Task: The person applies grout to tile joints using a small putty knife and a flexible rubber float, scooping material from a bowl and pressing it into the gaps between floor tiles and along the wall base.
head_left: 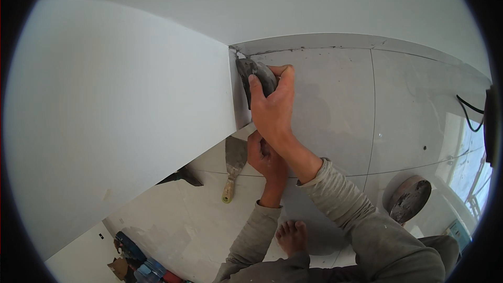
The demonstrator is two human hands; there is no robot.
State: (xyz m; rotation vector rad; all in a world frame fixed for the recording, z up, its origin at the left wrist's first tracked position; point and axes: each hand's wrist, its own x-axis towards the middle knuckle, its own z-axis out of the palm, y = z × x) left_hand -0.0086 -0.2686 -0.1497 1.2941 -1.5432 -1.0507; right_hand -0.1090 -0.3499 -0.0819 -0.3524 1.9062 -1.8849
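My right hand (275, 102) grips a dark grey tool with a rounded back and a flat black edge (264, 76). Its exact kind does not show. The tool is at the corner where the grey skirting (325, 41) meets the side of the white panel (126, 99). Just below, partly behind my right wrist, my left hand (266, 157) is closed near the floor; whatever it may hold is hidden. Beside it on the tiles lies a putty knife (236, 158) with a stained, wide blade and a yellowish handle.
A round, residue-coated dish (411, 199) stands on the tiled floor (335, 120) at right. A black cable (470, 112) loops at the far right. Near the panel's lower edge lies a black pointed object (187, 176). Blue and red items (149, 268) are piled lower left.
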